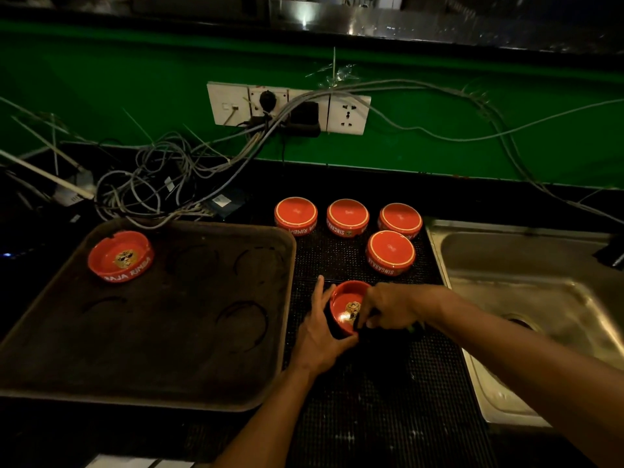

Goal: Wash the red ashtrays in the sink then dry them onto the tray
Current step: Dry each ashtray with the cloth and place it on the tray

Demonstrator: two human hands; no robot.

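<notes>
My left hand (322, 336) grips a red ashtray (344, 307), tilted with its inside facing me, above the black mat. My right hand (393, 307) holds a dark cloth (381, 336) against the ashtray's inner rim. Another red ashtray (120, 255) stands upright at the far left corner of the dark tray (189, 319). Several red ashtrays lie upside down on the mat behind my hands, the nearest of these ashtrays (390, 253) just beyond my right hand. The steel sink (540, 285) lies to the right.
A tangle of grey cables (162, 184) lies behind the tray, running to a wall socket panel (287, 108) on the green wall. A black mesh mat (388, 383) covers the counter between tray and sink. A dark object (611, 255) sits at the sink's far right edge.
</notes>
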